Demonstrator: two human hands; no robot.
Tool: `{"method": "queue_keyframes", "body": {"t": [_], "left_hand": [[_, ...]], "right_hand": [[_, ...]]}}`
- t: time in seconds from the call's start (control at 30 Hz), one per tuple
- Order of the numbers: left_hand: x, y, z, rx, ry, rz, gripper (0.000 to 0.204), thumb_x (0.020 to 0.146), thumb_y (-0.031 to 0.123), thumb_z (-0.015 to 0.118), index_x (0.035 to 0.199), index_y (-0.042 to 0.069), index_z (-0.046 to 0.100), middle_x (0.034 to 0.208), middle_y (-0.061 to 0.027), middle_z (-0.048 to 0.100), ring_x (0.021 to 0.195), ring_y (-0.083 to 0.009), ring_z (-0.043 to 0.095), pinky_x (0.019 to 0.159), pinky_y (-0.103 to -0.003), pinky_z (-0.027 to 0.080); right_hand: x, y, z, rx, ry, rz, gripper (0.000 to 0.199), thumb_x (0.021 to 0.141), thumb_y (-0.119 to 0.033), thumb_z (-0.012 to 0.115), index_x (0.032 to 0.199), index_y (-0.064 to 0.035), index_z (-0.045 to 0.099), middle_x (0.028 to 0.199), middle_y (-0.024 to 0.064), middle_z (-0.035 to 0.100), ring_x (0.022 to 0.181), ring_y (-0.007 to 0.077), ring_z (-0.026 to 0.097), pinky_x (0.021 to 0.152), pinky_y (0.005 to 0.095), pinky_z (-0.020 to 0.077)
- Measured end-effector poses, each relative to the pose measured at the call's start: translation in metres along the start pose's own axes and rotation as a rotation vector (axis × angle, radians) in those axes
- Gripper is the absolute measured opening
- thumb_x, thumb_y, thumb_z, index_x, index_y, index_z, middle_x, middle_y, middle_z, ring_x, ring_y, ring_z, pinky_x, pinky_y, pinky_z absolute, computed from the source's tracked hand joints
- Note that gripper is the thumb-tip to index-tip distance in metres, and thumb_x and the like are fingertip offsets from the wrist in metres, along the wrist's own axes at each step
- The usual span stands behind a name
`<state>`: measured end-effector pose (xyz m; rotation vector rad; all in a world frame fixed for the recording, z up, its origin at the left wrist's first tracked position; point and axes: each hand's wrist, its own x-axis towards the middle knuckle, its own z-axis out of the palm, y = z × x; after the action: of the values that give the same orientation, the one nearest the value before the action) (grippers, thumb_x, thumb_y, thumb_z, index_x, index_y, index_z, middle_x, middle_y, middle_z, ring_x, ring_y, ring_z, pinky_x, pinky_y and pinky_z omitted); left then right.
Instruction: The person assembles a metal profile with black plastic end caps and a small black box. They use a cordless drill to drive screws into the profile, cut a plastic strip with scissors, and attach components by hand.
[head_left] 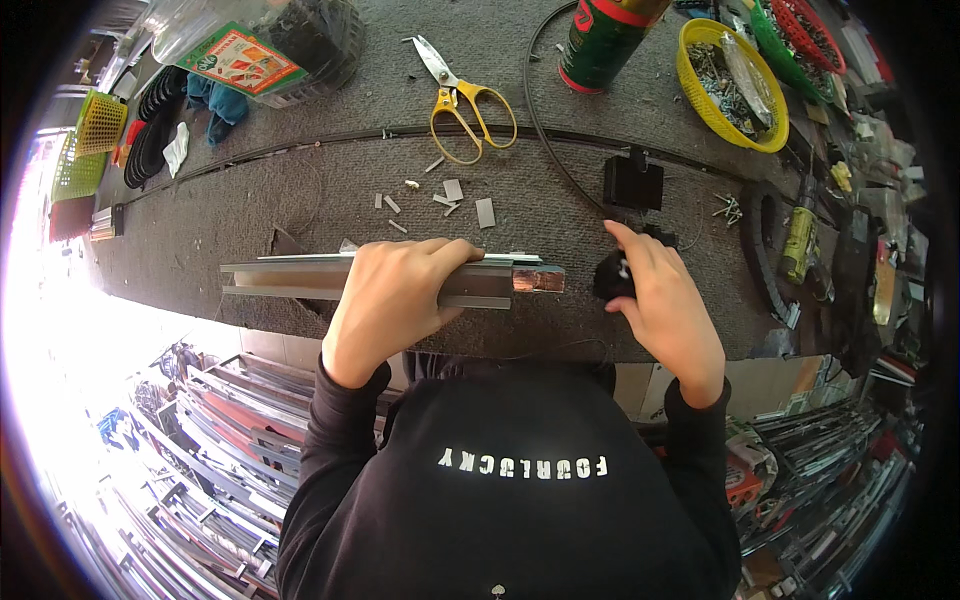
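Two bare hands work over a dark, carpet-covered bench (pixel 330 190). The left hand (pixel 395 295) lies across a long metal rail (pixel 290 282), fingers curled over its far edge and thumb on the near side, gripping it near the bench's front edge. At the rail's 3 o'clock end, a copper-coloured piece (pixel 540 279) sticks out.

The right hand (pixel 660 295), farther out at 3 o'clock, has its thumb and fingers parted around a small black part (pixel 611 277); whether they grip it cannot be told.

The work looks partway along: the copper-coloured piece seems seated in the rail's end, with a length outside. The black part is not joined to it; a gap shows between them. A black block (pixel 634 183) stands apart, at 12 o'clock from the right hand. Small metal offcuts (pixel 486 212) lie at 1 o'clock from the left hand, with scissors (pixel 448 98) beyond.
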<state>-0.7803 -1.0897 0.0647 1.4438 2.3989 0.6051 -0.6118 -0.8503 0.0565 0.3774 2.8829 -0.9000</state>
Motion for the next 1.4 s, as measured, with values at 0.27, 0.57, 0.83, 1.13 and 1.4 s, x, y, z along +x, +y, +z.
{"method": "queue_keyframes", "body": {"t": [0.27,0.57,0.83,1.13,1.4], "left_hand": [[0.000,0.001,-0.001,0.010,-0.009,-0.051,0.052,0.055,0.007,0.082,0.105,0.013,0.071,0.087,-0.0064,0.072,0.078,-0.0275,0.070,0.067,-0.036,0.053],[-0.001,0.001,-0.003,0.002,-0.003,-0.043,0.053,0.053,0.008,0.084,0.105,0.014,0.071,0.086,-0.0060,0.073,0.077,-0.0270,0.070,0.066,-0.037,0.053],[-0.001,0.000,-0.001,-0.002,0.008,-0.031,0.059,0.049,0.004,0.083,0.106,0.013,0.070,0.087,-0.0072,0.072,0.078,-0.0303,0.069,0.066,-0.038,0.053],[-0.001,-0.004,0.003,-0.028,-0.025,-0.048,0.050,0.056,0.007,0.080,0.105,0.013,0.070,0.086,-0.0065,0.072,0.078,-0.0283,0.070,0.067,-0.037,0.053],[0.006,0.002,0.007,-0.113,0.003,0.002,0.066,0.060,0.026,0.087,0.120,0.009,0.066,0.107,-0.0118,0.071,0.099,-0.0320,0.067,0.086,-0.040,0.053]], "right_hand": [[-0.023,0.010,-0.016,0.887,-0.165,0.098,0.054,0.060,0.001,0.088,0.110,0.0000,0.068,0.125,0.0129,0.065,0.112,0.0213,0.064,0.095,0.0329,0.0507],[-0.015,-0.006,0.062,1.287,-0.514,-0.015,0.054,0.065,-0.012,0.091,0.114,-0.0016,0.070,0.124,0.0129,0.066,0.125,0.0229,0.057,0.107,0.0361,0.0412],[-0.018,0.007,0.066,1.861,-0.427,0.083,0.081,0.058,-0.034,0.098,0.122,0.0004,0.063,0.111,0.0044,0.067,0.101,0.0144,0.067,0.089,0.0270,0.0529],[-0.023,0.009,0.073,1.818,-0.039,0.183,0.080,0.061,-0.019,0.096,0.129,-0.0050,0.058,0.120,0.0022,0.063,0.104,0.0097,0.064,0.083,0.0226,0.0550],[-0.013,0.009,0.067,1.660,0.053,0.135,0.071,0.060,-0.011,0.096,0.123,-0.0054,0.063,0.113,0.0025,0.066,0.096,0.0084,0.065,0.076,0.0201,0.0559]]}}
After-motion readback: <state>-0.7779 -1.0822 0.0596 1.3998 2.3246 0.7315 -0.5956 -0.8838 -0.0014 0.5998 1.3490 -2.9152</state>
